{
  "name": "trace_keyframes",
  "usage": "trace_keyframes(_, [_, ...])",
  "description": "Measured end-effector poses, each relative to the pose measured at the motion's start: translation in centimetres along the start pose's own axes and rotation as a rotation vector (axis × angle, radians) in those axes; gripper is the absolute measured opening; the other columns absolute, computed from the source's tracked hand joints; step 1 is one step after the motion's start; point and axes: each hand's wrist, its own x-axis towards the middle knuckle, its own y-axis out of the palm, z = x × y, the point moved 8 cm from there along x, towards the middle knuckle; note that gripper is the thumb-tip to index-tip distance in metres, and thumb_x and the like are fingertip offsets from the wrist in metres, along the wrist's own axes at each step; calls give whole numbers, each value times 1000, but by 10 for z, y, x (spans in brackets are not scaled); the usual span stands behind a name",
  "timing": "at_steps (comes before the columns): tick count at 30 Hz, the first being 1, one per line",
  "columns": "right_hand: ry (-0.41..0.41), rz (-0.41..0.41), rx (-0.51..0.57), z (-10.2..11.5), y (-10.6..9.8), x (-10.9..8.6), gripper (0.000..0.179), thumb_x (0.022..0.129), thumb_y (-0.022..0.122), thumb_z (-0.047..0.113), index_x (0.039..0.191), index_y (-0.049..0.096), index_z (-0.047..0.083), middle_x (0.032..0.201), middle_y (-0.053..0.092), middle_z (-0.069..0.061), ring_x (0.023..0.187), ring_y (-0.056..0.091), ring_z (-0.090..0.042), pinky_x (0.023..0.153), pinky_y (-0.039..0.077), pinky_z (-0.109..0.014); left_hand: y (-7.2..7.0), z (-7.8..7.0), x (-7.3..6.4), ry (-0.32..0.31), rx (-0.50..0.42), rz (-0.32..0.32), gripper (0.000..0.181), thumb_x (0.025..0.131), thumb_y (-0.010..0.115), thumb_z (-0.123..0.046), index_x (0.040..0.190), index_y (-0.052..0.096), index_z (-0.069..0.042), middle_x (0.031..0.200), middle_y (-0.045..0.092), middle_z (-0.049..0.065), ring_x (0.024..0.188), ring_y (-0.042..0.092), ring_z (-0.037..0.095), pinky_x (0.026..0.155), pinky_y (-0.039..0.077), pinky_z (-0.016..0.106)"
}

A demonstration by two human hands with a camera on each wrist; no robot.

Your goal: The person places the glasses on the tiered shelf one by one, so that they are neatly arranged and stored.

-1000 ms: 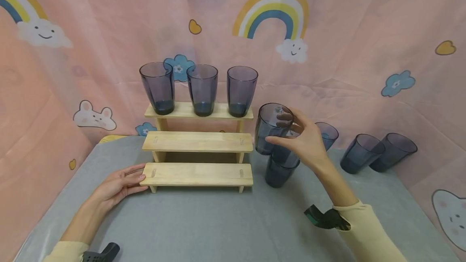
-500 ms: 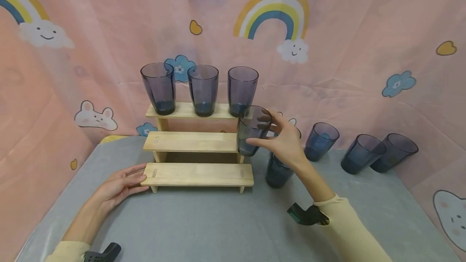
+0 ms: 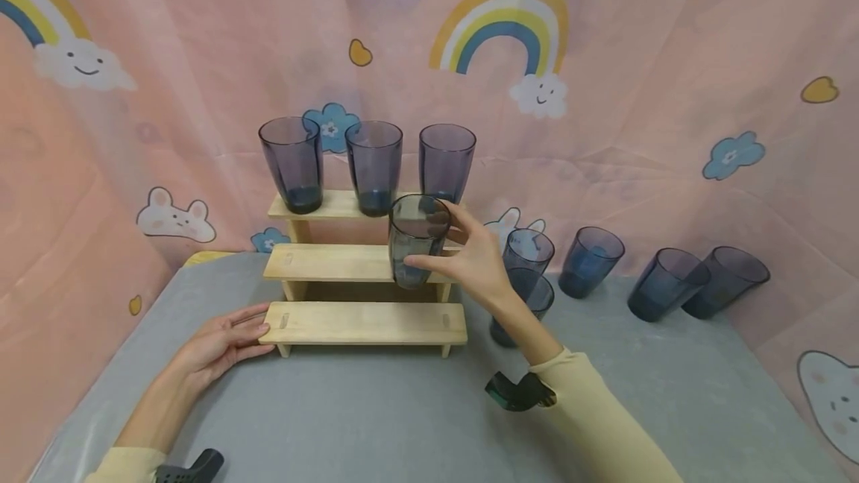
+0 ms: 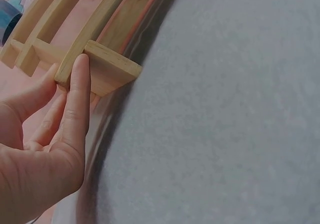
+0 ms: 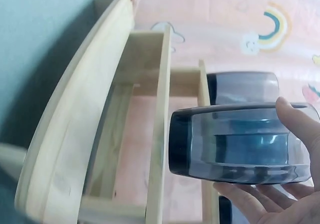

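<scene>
My right hand [image 3: 466, 256] grips a tinted drinking glass [image 3: 417, 233], thumb on the near side and fingers round the far side. The glass is upright at the right half of the stand's middle step [image 3: 342, 263]; its base is close to the board in the right wrist view, and contact is unclear. My left hand [image 3: 218, 345] pinches the left end of the lowest step of the wooden three-step stand [image 4: 107, 64], thumb and fingers at the board's corner. Three similar glasses [image 3: 373, 170] stand in a row on the top step; the held glass partly covers the right one.
More tinted glasses stand on the grey-covered table [image 3: 349, 416] right of the stand: two, one behind the other, near my right forearm, a single glass [image 3: 590, 263], and a pair [image 3: 667, 285] farther right. A pink patterned curtain [image 3: 637, 58] hangs behind.
My right hand has carried the glass leftward from above the table glasses to the middle step. The glasses it covered now show. My left hand stays at the stand.
</scene>
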Motion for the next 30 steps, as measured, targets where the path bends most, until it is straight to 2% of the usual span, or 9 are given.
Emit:
trace_keyframes(6, [-8,32,25,4,23,5,86,68,91,15,143,50,10,120,65,-8,109,64,-25,85,59,-35,2,0,1,4,-6,7,79,97,60,-3,154,7,7,118,57,1,104,65,16,93,54,40])
trace_keyframes(15, [-19,57,52,14,54,15,87,66,92,15,142,51,9,122,65,-8,107,66,-24,83,59,-31,1,0,0,-3,0,-6,79,97,61,-3,154,6,8,116,59,1,102,65,16,91,56,39])
trace_keyframes(20, [-48,70,102,22,74,25,85,67,92,12,141,51,7,126,62,-10,113,63,-26,90,56,-32,1,0,1,-3,-3,12,80,97,59,-2,153,5,9,115,60,1,103,65,17,91,56,39])
trace_keyframes(23, [-51,90,95,25,88,31,86,69,91,16,143,49,9,127,60,-9,115,62,-25,93,55,-33,1,-1,1,-8,-7,10,80,97,59,-2,153,4,9,113,61,0,102,66,17,91,56,39])
trace_keyframes(27, [-20,115,63,27,104,37,91,70,91,22,147,44,11,131,59,-8,115,62,-24,92,55,-33,2,-2,0,-14,-5,-12,80,96,61,-3,154,7,8,114,61,1,101,66,17,90,56,39])
trace_keyframes(30, [1,131,86,30,116,40,90,70,91,21,147,45,12,132,59,-7,114,63,-24,90,55,-29,3,-2,-1,-22,0,-21,79,97,61,-3,154,7,7,116,60,2,101,66,18,90,56,40])
